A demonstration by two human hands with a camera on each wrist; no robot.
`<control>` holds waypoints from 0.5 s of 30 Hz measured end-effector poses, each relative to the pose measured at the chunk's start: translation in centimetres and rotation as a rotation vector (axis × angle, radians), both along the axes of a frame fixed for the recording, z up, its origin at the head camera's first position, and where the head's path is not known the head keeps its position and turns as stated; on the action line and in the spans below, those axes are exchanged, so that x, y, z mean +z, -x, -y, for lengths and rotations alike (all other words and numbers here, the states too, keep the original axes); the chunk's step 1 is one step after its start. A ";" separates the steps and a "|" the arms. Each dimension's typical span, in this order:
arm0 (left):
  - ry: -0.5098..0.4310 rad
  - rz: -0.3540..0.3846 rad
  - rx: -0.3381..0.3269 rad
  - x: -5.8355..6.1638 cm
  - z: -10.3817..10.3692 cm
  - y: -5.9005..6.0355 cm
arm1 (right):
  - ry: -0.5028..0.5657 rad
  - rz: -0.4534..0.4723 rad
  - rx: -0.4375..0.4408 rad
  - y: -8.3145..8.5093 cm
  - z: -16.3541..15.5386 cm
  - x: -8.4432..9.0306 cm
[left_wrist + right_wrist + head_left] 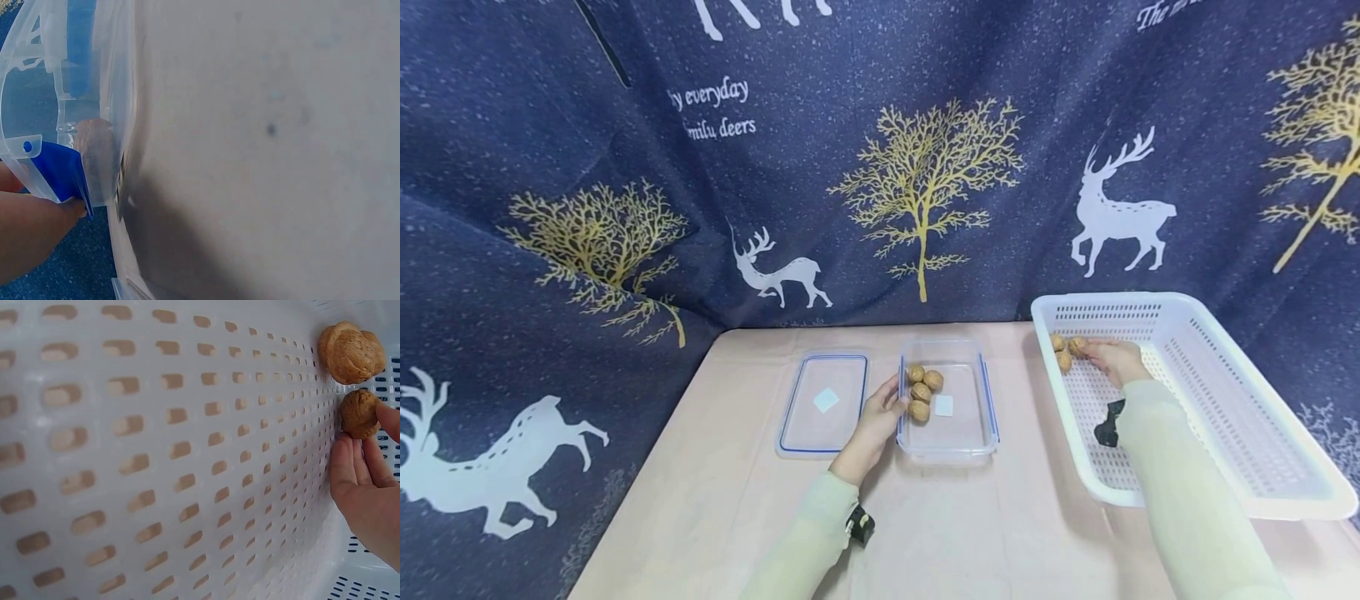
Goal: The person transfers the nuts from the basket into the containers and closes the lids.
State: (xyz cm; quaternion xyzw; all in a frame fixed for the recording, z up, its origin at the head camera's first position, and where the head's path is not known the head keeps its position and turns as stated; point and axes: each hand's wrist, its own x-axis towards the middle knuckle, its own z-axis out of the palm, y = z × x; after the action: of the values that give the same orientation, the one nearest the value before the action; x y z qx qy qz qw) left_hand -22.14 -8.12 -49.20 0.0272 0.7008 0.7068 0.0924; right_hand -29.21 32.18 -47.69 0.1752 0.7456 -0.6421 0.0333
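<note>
Right wrist view has the right hand (369, 497) pinching a walnut (358, 414) between thumb and fingertips, inside the basket (1285, 507) right of the box (947, 452). The nut should be light, hard and rough-shelled, apt to roll; a grip across its widest part would suit. Two other walnuts (1063, 361) and the basket's wall crowd it on the box side. Left of the box lies the lid (823, 425); the left hand (874, 423) pinches the box's near-lid side. Four walnuts (919, 411) sit inside the box.
</note>
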 end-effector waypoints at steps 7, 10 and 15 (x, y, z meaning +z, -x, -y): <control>0.006 0.015 0.007 -0.1 -0.1 0.1 | 0.062 0.015 0.000 0.1 -0.3 0.3; 0.006 0.014 0.005 0.0 -0.1 0.1 | 0.126 0.025 -0.012 0.1 -0.5 0.6; 0.007 0.009 0.004 0.1 0.0 0.0 | 0.206 0.021 -0.026 -0.2 -0.8 1.3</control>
State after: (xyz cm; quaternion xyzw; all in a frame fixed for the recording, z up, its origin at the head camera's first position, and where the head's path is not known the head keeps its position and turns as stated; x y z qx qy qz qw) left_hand -22.10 -8.08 -49.11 0.0222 0.7030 0.7046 0.0941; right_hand -29.03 32.94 -46.39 0.1869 0.6728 -0.7140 0.0506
